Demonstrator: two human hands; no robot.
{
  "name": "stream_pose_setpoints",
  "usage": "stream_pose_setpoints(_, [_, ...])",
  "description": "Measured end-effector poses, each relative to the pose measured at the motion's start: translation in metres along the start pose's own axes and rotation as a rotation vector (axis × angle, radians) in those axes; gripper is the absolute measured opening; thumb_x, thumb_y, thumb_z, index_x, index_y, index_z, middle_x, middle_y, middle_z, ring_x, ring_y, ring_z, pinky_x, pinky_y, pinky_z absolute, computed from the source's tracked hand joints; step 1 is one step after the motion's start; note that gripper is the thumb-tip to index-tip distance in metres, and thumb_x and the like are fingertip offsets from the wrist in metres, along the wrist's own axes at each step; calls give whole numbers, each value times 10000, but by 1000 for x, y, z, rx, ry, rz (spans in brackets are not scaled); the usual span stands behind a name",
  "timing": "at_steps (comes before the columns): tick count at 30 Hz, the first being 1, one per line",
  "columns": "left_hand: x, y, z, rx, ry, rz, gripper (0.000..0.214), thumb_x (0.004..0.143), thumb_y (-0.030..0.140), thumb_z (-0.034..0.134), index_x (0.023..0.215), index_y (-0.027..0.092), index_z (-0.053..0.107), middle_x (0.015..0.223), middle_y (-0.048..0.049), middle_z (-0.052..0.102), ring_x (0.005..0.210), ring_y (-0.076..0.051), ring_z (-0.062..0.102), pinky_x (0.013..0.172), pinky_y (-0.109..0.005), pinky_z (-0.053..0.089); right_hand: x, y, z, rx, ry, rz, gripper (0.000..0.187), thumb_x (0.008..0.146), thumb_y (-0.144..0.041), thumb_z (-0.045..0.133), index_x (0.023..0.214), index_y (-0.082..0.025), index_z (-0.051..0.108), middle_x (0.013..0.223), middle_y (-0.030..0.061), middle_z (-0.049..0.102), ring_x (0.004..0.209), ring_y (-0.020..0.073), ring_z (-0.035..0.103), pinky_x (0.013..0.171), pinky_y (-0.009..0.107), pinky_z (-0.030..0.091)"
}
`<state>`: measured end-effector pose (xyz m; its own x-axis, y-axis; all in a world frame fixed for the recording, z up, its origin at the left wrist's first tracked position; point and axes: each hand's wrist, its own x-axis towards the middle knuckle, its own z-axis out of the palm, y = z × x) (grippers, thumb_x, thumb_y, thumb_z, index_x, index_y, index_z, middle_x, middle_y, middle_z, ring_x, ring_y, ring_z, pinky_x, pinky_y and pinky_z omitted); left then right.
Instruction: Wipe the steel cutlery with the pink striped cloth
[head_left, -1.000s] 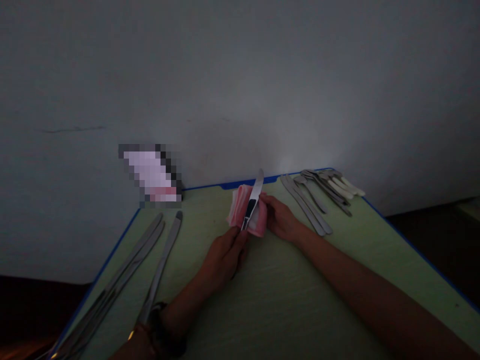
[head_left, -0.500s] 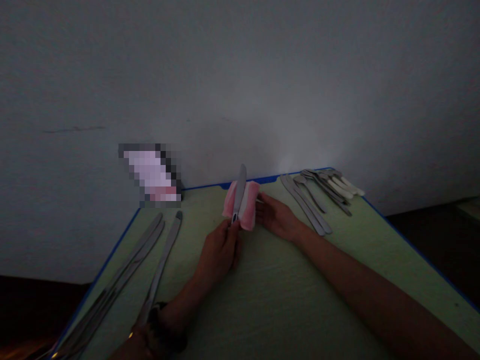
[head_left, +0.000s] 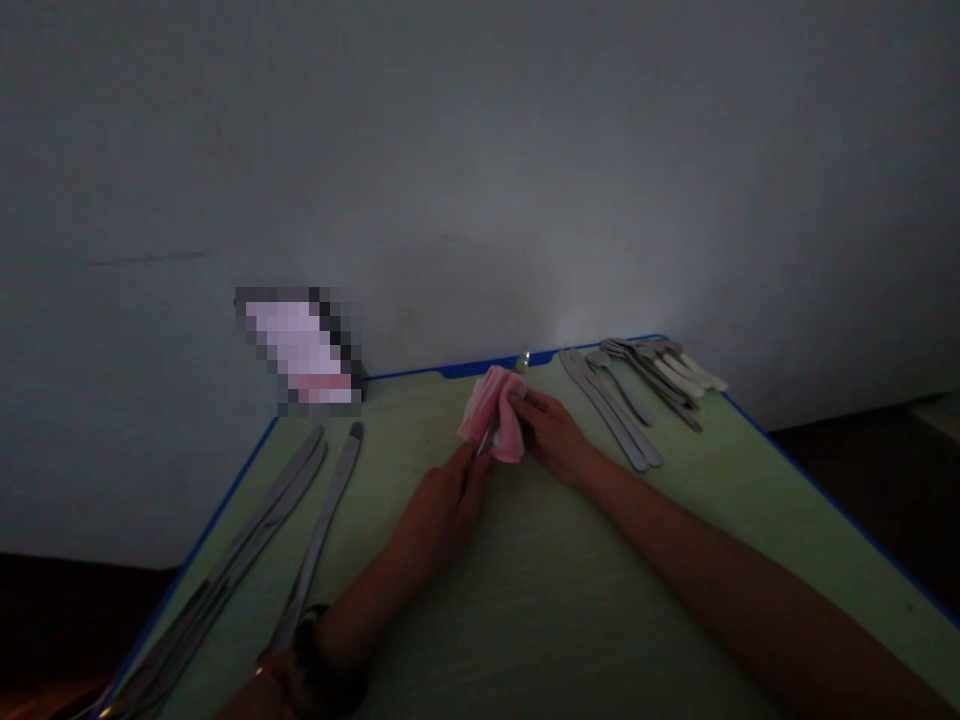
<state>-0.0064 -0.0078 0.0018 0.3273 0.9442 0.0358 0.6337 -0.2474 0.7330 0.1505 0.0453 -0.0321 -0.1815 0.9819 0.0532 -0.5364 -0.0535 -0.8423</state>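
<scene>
A table knife (head_left: 485, 440) is gripped by its handle in my left hand (head_left: 442, 500), its blade pointing away and slightly right. Folded around the blade is a pink and white cloth (head_left: 487, 405); only the shiny tip shows beyond it. My right hand (head_left: 553, 430) is closed on the cloth's right side, pressing it against the blade. Both hands are above the middle of the green table (head_left: 570, 580). The fingers of my right hand are partly hidden by the cloth.
Several knives (head_left: 322, 530) lie along the table's left side. At the back right are two knives (head_left: 611, 410), a spoon (head_left: 622, 385) and a pile of cutlery (head_left: 660, 370), some white-handled. A blurred-out phone-like object (head_left: 300, 345) leans on the wall (head_left: 480, 180).
The cloth has closed over the knife blade, which lay bare on it before. My right hand has moved from beside the cloth to gripping it, and the knife has tilted to the right.
</scene>
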Motion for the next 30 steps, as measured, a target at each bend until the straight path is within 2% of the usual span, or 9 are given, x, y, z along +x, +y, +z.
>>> stream_pose_setpoints(5, [0,-2,-6,33,-70,4,276,910,383,334,762,210,491,597,28,523,546,-155,513,551,-251,326,3,0,1,109,122,-13,237,686,-373,686,814,-180,639,688,-10,640,703,140,587,682,269,449])
stream_pose_setpoints(10, [-2,-5,-15,80,-194,33,324,921,414,289,846,197,516,730,-4,595,669,-177,556,646,-283,396,4,-6,4,199,224,-7,209,675,-340,684,778,-168,622,668,-15,632,657,128,576,680,275,463])
stream_pose_setpoints(14, [-3,0,-23,58,-299,23,346,922,414,283,870,194,545,816,-28,637,745,-192,586,733,-305,432,6,-9,4,256,384,-36,148,719,-306,628,755,-163,618,698,-12,634,656,116,567,697,270,470])
stream_pose_setpoints(18, [-5,4,-26,-34,-353,10,356,919,423,292,870,207,571,870,-21,659,807,-191,602,780,-286,444,8,-9,2,201,481,-69,151,742,-310,589,747,-162,615,721,-7,627,679,116,566,689,258,462])
stream_pose_setpoints(21, [-7,2,-23,-57,-307,-3,363,916,433,299,835,206,570,857,-15,658,814,-189,594,793,-283,443,7,-8,-1,141,381,-89,188,719,-341,625,772,-162,612,736,-5,628,672,112,565,675,253,459])
stream_pose_setpoints(25, [-8,-8,-18,-52,-246,-24,354,903,433,325,787,195,560,790,-14,640,742,-178,572,703,-264,453,5,-7,-4,37,217,-79,268,697,-397,663,808,-163,595,736,-8,626,644,106,556,658,251,453])
stream_pose_setpoints(30, [-7,-11,-14,-70,-142,-14,381,907,452,314,783,189,559,751,-19,621,676,-162,554,666,-250,455,-1,-5,0,-368,4,-21,332,692,-455,656,815,-150,610,691,0,618,603,114,535,581,239,420])
